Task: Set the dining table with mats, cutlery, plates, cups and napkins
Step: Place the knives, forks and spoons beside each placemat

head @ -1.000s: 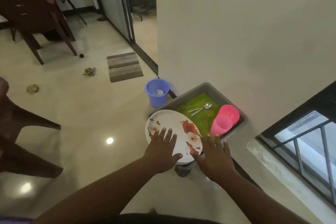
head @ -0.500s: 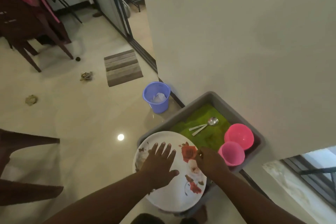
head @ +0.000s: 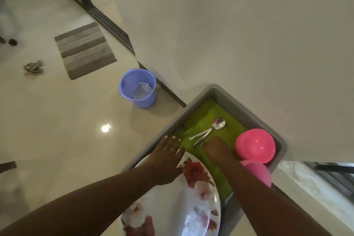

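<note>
Right hand reaching into grey tub, fingers curling at spoon handles, grip unclear; left hand lying flat, fingers straight, on floral plate.

Inside the grey tub, bare green mat lies open around the spoons. Pink cups block its right corner, the floral plate covers the near end, and the wall stands just behind.
</note>
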